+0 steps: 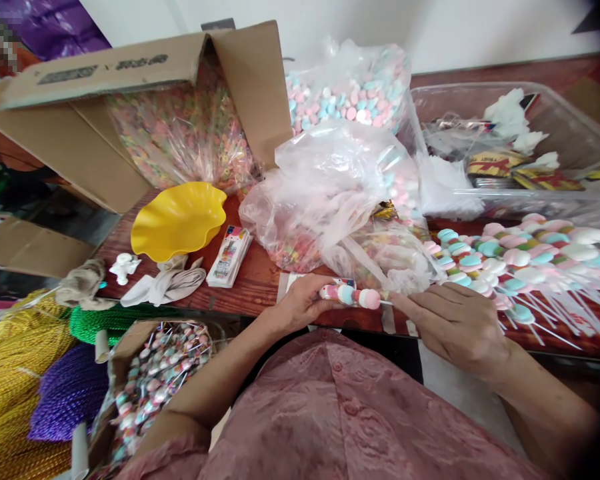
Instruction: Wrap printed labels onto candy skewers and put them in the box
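My left hand (300, 303) is closed round the end of a candy skewer (353, 295), a thin stick strung with pink, white and blue marshmallow sweets. My right hand (453, 323) pinches the bare stick at the skewer's right end. Both hands are just above the front edge of a reddish wooden table (253, 283). Right of my hands lies a pile of finished skewers (520, 260) with their sticks pointing toward me.
Clear plastic bags of sweets (330, 193) stand behind my hands. A yellow wavy bowl (177, 220), an open cardboard box (145, 113) of sweets and a clear tub (525, 147) crowd the table. Below left are a box of wrapped skewers (155, 380) and spools of gold, purple and green cord (35, 380).
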`<state>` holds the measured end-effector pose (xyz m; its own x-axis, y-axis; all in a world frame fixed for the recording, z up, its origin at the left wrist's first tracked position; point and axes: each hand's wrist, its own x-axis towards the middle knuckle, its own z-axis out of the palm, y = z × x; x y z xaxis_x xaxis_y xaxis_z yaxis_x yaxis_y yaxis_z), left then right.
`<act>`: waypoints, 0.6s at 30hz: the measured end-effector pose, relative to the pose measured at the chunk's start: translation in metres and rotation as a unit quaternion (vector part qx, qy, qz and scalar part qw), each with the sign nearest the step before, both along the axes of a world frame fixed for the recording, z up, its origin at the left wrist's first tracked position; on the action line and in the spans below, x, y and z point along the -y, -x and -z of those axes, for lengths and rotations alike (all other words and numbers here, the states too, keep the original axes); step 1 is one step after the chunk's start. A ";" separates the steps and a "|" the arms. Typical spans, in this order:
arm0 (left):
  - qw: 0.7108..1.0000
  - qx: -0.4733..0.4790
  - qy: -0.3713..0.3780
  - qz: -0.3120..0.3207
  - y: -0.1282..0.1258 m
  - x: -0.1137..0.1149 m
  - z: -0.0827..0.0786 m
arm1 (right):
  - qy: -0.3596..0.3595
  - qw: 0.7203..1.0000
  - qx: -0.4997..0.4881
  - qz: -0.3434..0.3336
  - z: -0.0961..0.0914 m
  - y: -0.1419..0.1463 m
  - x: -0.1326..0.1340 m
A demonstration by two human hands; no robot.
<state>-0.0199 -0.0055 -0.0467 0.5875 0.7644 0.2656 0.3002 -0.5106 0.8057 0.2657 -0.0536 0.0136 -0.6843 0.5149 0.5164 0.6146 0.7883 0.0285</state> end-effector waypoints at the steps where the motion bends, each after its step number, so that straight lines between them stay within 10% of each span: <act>1: 1.000 -0.028 0.002 -0.001 -0.001 -0.001 -0.001 | 0.003 1.000 0.005 0.001 -0.002 0.002 -0.001; 9: 0.981 -0.192 0.035 0.005 -0.013 -0.003 -0.012 | 0.006 0.999 0.029 -0.012 -0.023 0.017 -0.016; 18: 0.978 -0.135 0.161 0.011 -0.020 -0.009 -0.036 | 0.018 0.997 0.074 -0.026 -0.039 0.023 -0.034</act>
